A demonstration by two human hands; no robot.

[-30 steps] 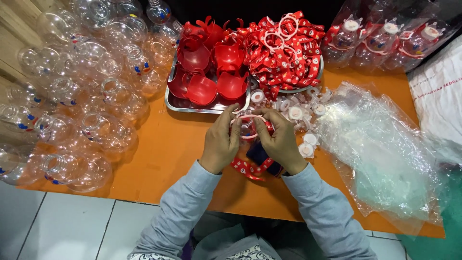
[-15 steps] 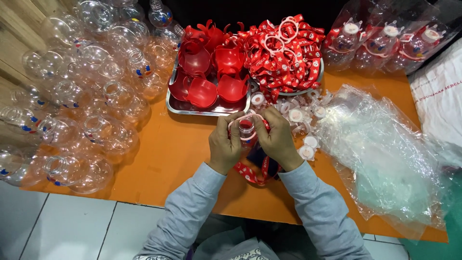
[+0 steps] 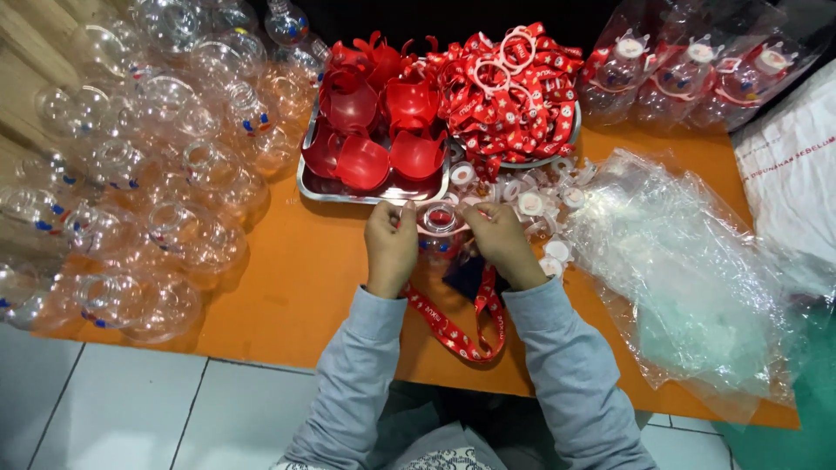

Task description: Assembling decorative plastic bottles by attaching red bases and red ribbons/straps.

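I see an orange table [image 3: 287, 287], red cups [image 3: 383, 130] in a silver tray [image 3: 306, 184] — red lanyards [image 3: 509, 96] with white star patterns, clear bottles [image 3: 157, 174], grey sleeves [image 3: 357, 383].

Both grey-sleeved forearms reach forward, left hand [image 3: 390, 246] and right hand [image 3: 505, 244] close together, fingers curled inward.

Both arms wear long, plain light grey-blue sleeves, reaching up from the lower centre of the frame. The left hand [image 3: 391, 246] and right hand [image 3: 505, 243] are bare, without gloves. The cuffs end snugly at the wrists.
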